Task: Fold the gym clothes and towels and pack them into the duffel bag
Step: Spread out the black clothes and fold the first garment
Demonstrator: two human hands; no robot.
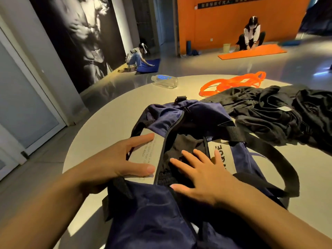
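At far left the person's left hand (115, 159) reaches over the round tabletop (100, 126), its grip released: fingers straight and spread, thumb lying along the near left edge of the duffel bag's mouth, forefinger stretched toward the far left edge. Whether the fingertips touch the fabric or the tabletop under them cannot be told. The navy duffel bag (152, 212) lies in the middle of the tabletop with its zipper mouth open, one end toward the viewer and the other crumpled end away. Inside the opening sits a folded black garment (188, 142). The right hand (203, 175) lies flat on that garment and the bag's right rim, grip released too, fingers straight and fanned. A black shoulder strap (280, 159) loops out over the tabletop at the bag's right. Farther back, a clear plastic bottle (164, 81) lies on its side, with orange resistance bands (231, 84) to its right. At far right a heap of unfolded black clothes (280, 112) rests beside the bag, touching its far end.
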